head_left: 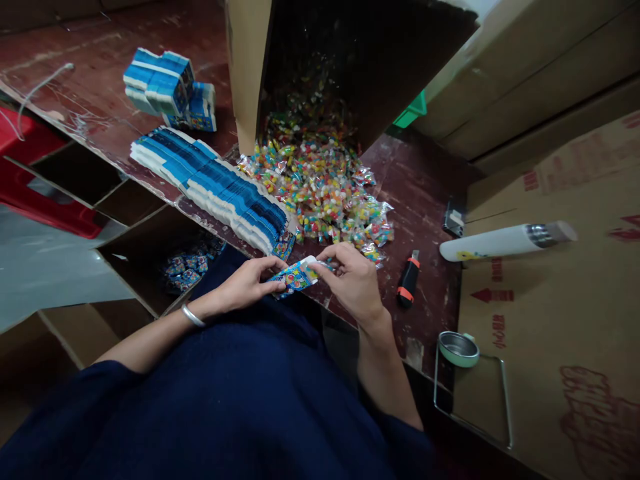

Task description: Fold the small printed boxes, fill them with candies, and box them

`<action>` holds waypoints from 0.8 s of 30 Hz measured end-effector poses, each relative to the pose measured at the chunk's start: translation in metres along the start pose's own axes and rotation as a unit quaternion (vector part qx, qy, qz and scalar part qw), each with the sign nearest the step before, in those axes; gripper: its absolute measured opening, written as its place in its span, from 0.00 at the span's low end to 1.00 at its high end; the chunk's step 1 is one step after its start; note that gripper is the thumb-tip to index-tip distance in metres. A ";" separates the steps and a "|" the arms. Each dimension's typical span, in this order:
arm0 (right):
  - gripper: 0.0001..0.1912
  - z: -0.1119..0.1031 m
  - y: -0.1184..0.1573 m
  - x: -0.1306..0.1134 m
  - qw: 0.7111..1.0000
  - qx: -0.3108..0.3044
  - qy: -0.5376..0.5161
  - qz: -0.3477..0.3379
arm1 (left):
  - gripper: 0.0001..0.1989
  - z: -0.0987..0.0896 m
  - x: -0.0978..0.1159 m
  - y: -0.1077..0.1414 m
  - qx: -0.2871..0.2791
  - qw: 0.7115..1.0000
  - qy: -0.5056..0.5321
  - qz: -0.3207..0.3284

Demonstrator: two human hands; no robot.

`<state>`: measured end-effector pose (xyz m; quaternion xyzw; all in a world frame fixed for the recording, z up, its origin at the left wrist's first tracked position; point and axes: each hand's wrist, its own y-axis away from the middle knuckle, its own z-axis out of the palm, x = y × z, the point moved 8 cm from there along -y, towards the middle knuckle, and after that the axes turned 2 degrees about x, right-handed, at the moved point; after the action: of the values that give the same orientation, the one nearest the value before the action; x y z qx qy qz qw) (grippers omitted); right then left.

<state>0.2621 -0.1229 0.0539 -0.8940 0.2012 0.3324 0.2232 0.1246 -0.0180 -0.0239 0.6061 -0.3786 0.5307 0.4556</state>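
My left hand [251, 283], with a silver bangle at the wrist, grips a small printed blue candy box [296, 279] between thumb and fingers. The box lies tilted, its white flap end open toward the right. At that open end my right hand [353, 277] is closed in a pinch; what its fingertips hold is hidden. Just beyond the hands, a long row of flat blue-and-white folded cartons [215, 187] leans along the table edge. Beside the row spreads a heap of clear packets of colourful candies [325, 193], spilling from a large cardboard box [250, 80].
More carton stacks [160, 83] stand at the back left. An orange-and-black utility knife [409, 280] lies to the right, near a white bottle [490, 249] and a small metal-lined cup [459, 350]. Below left, an open carton holds filled boxes [187, 267]. Large cardboard boxes [550, 300] border the right.
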 end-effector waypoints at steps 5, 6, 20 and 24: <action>0.07 0.010 0.000 -0.017 0.999 0.020 -0.018 -0.031 | 0.15 0.007 -0.009 -0.002 0.015 0.996 0.087 -0.021; 0.06 0.010 0.000 -0.017 0.999 0.029 -0.012 -0.031 | 0.16 0.008 -0.010 -0.003 0.020 0.994 0.103 -0.018; 0.16 0.039 0.022 0.004 0.972 0.047 -0.225 0.051 | 0.31 0.003 0.011 0.005 0.069 0.983 0.153 0.075; 0.22 0.046 0.035 0.013 0.953 0.132 -0.262 0.074 | 0.32 0.001 0.012 0.004 0.089 0.978 0.171 0.085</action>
<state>0.2298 -0.1293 0.0045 -0.7205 0.2433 0.5410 0.3591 0.1226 -0.0195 -0.0109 0.5101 -0.2967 0.6951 0.4106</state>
